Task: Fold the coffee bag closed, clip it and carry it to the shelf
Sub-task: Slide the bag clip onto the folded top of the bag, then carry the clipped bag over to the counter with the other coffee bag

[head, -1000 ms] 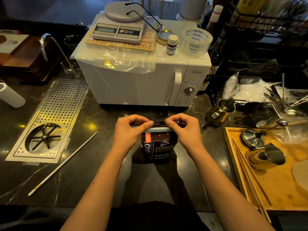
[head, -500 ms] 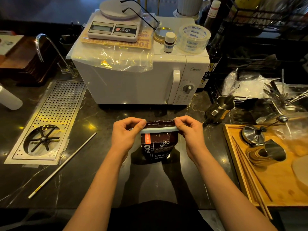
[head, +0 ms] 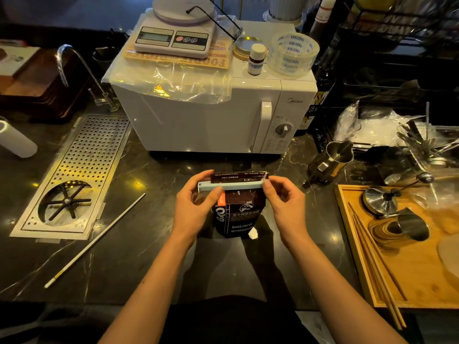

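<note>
Dark marble counter (head: 139,244) bears an upright brown coffee bag (head: 236,214), top folded under a pale clip (head: 231,186); left hand (head: 196,207) and right hand (head: 285,204) pinch its ends.

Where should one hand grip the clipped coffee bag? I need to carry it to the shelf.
Grip the coffee bag around its upright body below the pale clip, coming from the right side: the right hand is already there, and the flat top strip above the clip looks floppy.
</note>
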A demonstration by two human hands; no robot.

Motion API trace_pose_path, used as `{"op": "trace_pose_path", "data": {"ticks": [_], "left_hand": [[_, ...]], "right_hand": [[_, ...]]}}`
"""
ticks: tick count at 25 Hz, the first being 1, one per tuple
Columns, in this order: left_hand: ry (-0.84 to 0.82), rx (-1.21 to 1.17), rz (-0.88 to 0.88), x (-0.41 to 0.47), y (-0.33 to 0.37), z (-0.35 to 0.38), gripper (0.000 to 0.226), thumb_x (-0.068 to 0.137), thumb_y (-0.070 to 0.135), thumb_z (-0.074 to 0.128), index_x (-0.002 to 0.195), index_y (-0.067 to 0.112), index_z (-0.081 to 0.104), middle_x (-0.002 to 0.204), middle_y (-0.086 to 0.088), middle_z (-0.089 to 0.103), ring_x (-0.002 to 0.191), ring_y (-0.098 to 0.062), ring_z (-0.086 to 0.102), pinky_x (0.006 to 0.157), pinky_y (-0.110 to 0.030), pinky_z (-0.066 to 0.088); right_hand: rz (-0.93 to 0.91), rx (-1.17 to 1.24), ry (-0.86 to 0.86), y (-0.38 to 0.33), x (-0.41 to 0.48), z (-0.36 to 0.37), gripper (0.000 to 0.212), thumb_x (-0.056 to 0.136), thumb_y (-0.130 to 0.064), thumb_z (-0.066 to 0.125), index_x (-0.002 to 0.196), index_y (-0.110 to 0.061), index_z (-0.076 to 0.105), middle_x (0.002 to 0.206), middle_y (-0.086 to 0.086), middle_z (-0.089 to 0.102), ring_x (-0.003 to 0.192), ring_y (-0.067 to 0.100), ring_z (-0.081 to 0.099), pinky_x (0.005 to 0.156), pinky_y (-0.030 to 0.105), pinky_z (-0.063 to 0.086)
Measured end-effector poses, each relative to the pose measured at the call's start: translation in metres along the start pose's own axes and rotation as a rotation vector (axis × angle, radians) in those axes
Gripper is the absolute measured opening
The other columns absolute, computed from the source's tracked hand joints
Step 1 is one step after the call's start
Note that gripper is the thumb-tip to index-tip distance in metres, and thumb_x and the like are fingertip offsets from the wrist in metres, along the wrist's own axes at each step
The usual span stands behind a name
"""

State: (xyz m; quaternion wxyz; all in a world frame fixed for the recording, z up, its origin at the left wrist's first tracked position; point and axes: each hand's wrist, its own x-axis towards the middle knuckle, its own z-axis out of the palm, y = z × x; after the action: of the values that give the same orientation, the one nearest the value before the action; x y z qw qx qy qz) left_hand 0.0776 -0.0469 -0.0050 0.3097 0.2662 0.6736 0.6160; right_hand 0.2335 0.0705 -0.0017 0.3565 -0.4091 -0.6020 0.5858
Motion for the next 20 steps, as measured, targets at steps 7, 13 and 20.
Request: {"op": "trace_pose_path", "data": {"ticks": [7,13,20], "left_hand": [[-0.076,0.006,-0.049,-0.019,-0.020,-0.001,0.079,0.069,0.027,0.079,0.136,0.036,0.037,0.129,0.022,0.052,0.117,0.013,0.053,0.096,-0.013,0.047],[-0.159,0.167,-0.021,-0.020,-0.034,0.000,0.102,0.068,0.029,0.087,0.146,0.044,0.023,0.142,0.031,0.039,0.134,0.009,0.038,0.105,-0.019,0.038],[-0.237,0.301,0.019,-0.015,-0.047,0.002,0.120,0.065,0.025,0.089,0.150,0.045,0.007,0.132,0.025,0.028,0.127,0.017,0.034,0.096,-0.002,0.037]], "right_hand": [[0.009,-0.092,-0.204,0.022,-0.018,-0.008,0.056,0.086,-0.016,0.072,0.130,-0.042,0.048,0.127,-0.023,0.058,0.119,-0.008,0.055,0.091,0.013,0.050],[0.001,-0.234,-0.272,0.044,-0.021,-0.003,0.085,0.083,-0.021,0.077,0.149,-0.041,0.027,0.147,-0.015,0.044,0.134,-0.002,0.043,0.099,0.018,0.045],[0.004,-0.262,-0.263,0.053,-0.016,0.001,0.097,0.080,-0.014,0.079,0.152,-0.041,0.019,0.147,-0.014,0.039,0.128,-0.013,0.042,0.093,0.012,0.048]]}}
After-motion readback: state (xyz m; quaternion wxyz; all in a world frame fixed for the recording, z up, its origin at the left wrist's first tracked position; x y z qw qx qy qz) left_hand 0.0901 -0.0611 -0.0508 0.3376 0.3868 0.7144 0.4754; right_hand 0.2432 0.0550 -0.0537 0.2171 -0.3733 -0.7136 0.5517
